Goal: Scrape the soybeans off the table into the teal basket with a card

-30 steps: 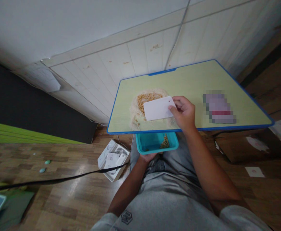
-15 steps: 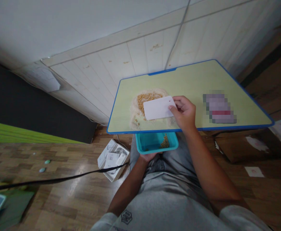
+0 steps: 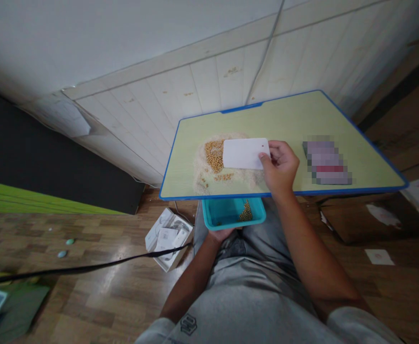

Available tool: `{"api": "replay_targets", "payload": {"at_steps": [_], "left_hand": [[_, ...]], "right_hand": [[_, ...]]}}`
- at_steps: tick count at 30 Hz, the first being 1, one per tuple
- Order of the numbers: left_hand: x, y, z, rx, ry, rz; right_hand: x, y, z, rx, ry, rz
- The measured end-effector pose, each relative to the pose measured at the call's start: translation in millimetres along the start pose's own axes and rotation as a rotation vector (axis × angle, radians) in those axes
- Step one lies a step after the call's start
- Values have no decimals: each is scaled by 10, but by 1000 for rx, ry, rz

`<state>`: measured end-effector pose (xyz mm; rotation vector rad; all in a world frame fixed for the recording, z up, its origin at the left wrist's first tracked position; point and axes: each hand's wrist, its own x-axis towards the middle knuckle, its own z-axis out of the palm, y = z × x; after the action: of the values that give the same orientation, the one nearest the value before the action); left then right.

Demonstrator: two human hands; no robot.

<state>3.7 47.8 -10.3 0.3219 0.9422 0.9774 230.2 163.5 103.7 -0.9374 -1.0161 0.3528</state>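
Note:
My right hand grips a white flat card by its right end and holds it over a pile of white grains mixed with yellow beans on a pale green table with a blue rim. My left hand holds a teal tray from below, just under the table's near edge; a few yellow beans lie in its right corner. Most of that hand is hidden by the tray.
A blurred purple and red object lies on the table's right part. On the wooden floor sit an open white box, a black strap, a brown cardboard box and a white paper. A tiled wall rises behind.
My right hand has shifted the card up and to the right, uncovering a small trail of beans below it. The tray and left hand have stayed put.

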Motion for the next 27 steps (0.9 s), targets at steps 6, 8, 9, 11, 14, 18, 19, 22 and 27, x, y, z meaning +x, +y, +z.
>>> {"api": "replay_targets", "payload": {"at_steps": [6, 8, 9, 11, 14, 18, 19, 22, 27], "left_hand": [[9, -25, -49, -23, -36, 17], [18, -30, -58, -41, -60, 34], [24, -33, -63, -47, -69, 37], [42, -44, -71, -45, -72, 42], [73, -64, -84, -41, -68, 50], [97, -81, -100, -47, -60, 57], [97, -80, -101, -40, -58, 52], [79, -64, -83, -7, -68, 49], [26, -9, 0, 78, -62, 36]], "right_hand": [[-5, -23, -12, -41, -25, 28], [-3, -48, -17, -48, -48, 57], [-2, -62, -18, -47, -57, 69], [0, -88, -18, -40, -77, 87], [-2, -115, -18, -8, -127, 110], [-1, -138, -30, 44, -185, 156], [2, -146, -35, 57, -189, 167], [17, -182, -56, 98, -196, 186], [31, -256, -92, 144, -319, 257]]}}
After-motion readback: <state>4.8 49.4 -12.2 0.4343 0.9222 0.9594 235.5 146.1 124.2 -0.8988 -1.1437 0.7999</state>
